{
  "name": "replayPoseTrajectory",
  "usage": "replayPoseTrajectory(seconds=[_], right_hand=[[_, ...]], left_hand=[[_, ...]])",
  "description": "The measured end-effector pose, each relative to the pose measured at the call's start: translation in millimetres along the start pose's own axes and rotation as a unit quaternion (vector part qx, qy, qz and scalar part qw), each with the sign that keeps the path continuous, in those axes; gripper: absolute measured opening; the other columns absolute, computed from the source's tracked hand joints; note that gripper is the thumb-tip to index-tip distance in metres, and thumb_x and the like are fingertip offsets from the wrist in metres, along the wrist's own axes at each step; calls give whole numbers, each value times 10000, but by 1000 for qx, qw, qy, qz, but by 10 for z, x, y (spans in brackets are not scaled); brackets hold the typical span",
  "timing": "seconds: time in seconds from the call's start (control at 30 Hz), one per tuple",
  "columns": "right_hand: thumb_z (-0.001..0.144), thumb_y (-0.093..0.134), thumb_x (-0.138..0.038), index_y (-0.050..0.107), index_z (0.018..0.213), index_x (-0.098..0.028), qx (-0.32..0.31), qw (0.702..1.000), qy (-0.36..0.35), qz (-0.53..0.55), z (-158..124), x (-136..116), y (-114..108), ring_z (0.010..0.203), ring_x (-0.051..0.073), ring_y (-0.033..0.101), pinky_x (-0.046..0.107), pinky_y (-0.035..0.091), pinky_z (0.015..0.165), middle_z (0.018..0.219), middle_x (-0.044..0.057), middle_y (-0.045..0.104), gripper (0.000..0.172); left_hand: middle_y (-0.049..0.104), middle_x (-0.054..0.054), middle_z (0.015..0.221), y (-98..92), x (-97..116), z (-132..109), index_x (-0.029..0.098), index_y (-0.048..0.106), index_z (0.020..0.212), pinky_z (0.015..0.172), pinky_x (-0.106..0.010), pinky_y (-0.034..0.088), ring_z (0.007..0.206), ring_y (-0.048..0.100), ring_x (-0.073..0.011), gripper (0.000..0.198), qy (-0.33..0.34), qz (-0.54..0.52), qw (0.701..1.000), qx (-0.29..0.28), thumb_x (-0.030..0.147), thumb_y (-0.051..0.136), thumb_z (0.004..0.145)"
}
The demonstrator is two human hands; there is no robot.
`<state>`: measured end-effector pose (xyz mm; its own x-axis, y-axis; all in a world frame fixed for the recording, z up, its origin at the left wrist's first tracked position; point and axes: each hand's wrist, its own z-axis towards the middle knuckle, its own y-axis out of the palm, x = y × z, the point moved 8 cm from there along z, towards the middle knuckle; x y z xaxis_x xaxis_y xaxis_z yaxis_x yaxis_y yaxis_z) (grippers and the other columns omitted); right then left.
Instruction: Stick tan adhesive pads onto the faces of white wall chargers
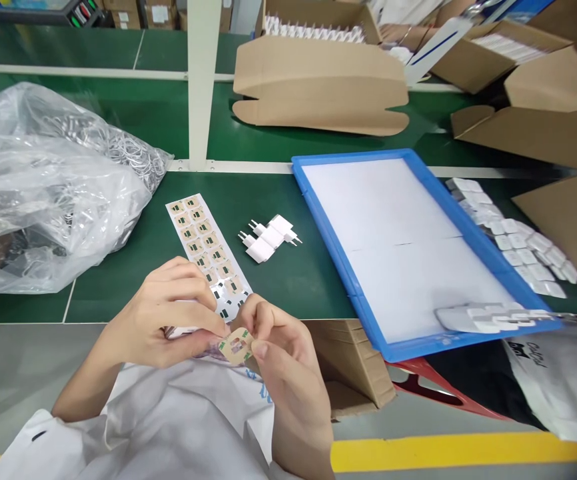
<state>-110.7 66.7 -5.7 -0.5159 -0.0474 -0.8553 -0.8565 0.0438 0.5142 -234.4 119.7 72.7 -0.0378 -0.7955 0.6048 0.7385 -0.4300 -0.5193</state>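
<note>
My right hand [283, 360] pinches a small tan sticker [236, 346] with green corners between thumb and fingers. My left hand [168, 313] is closed around a small white part that is mostly hidden by its fingers, right beside the sticker. Just beyond both hands lies a white sticker sheet [208, 250] carrying two rows of the same tan stickers on the green table. Three white plug adapters [268, 239] lie in a cluster a little farther out, untouched.
A blue tray [348, 280] with a white liner sits to the right, a row of white parts at its near edge. More white adapters [513, 237] lie right of it. A crumpled clear plastic bag [43, 187] fills the left. Cardboard boxes [318, 87] stand behind.
</note>
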Motion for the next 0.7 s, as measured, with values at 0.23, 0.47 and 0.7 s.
replayPoseTrajectory(seconds=[0.23,0.47,0.7], right_hand=[[843,753,-328,531,678,-200,-7,1000,-1,12,31,-3,-6,683,134,419,273,295,578,788,-7,459,305],[848,756,-326,537,689,-201,-6,1000,2,11,24,-8,-25,692,135,430,289,300,603,791,-10,456,299],[833,767,-335,537,682,-202,10,1000,3,14,24,-24,-60,710,149,443,300,304,627,784,-4,459,305]], left_hand=[[664,-13,730,8,-25,15,187,671,887,703,-354,434,695,557,-148,66,1,-16,1000,6,134,648,919],[665,-10,726,45,-53,56,191,663,870,707,-349,443,696,578,-147,69,-9,-26,1000,3,146,643,917],[668,-7,717,66,-77,96,189,647,840,719,-348,434,703,582,-148,87,-21,-32,999,1,127,650,900]])
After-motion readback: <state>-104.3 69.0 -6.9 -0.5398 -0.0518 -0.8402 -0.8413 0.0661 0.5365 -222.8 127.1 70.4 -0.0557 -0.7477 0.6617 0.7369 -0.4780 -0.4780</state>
